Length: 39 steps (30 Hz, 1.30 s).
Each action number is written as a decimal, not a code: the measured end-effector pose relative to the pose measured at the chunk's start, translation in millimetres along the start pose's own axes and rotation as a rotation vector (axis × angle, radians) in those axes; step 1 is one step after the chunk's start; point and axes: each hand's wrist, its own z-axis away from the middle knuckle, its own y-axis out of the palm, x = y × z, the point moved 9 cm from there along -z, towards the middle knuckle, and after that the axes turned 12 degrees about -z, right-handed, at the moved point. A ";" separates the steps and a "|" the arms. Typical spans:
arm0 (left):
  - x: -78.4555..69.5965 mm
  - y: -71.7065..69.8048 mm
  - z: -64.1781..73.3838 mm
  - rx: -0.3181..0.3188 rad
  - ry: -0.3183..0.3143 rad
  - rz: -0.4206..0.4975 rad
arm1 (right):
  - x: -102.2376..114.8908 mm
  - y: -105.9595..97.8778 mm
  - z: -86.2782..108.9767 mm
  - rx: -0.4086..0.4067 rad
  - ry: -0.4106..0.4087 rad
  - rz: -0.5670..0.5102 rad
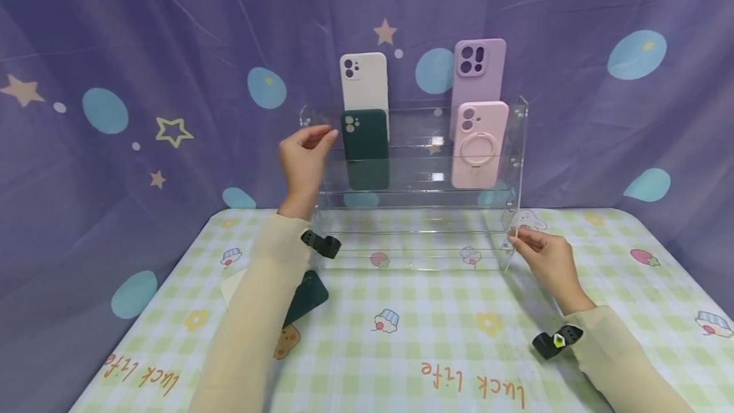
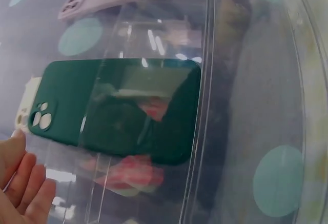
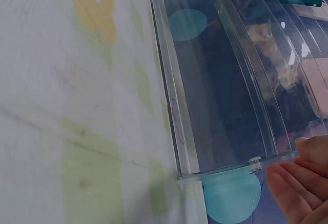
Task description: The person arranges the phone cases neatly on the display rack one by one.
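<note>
A clear acrylic tiered display stand (image 1: 413, 199) stands on the table with phone cases on its tiers. On its left, a dark green phone case (image 1: 367, 152) leans upright in front of a white phone case (image 1: 365, 85). A pink phone case (image 1: 474, 174) with a ring on its back stands before a purple phone case (image 1: 490, 78) on the right. My left hand (image 1: 306, 158) is beside the green case's upper left edge, holding nothing, thumb tip near its camera corner in the left wrist view. My right hand (image 1: 550, 266) pinches the stand's right side panel low down.
On the table, another dark green phone case (image 1: 309, 298) and a pale flat piece (image 1: 231, 285) lie partly hidden under my left forearm. A green checked tablecloth (image 1: 436, 349) covers the table. A purple patterned curtain (image 1: 189, 37) hangs behind the stand.
</note>
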 end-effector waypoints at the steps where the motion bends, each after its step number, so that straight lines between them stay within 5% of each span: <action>1: 2.0 -2.5 2.4 0.020 -0.008 0.009 | 0.2 0.0 0.0 0.001 -0.002 0.005; 9: 26.6 -19.2 37.5 0.264 -0.051 -0.030 | 3.4 0.6 0.2 0.001 -0.029 -0.003; 21: 117.1 -49.7 111.5 0.576 -0.286 -0.028 | 4.0 0.5 -1.9 0.011 -0.025 0.004; 26: 145.1 -55.9 131.7 0.652 -0.374 0.001 | 4.7 -1.0 -2.0 0.000 -0.018 0.021; 32: 160.8 -51.5 149.1 0.738 -0.431 0.030 | 3.9 -0.3 -2.7 0.003 -0.016 -0.004; 39: 175.4 -47.9 160.5 0.766 -0.438 -0.070 | 1.6 -0.1 -1.9 0.002 -0.002 -0.010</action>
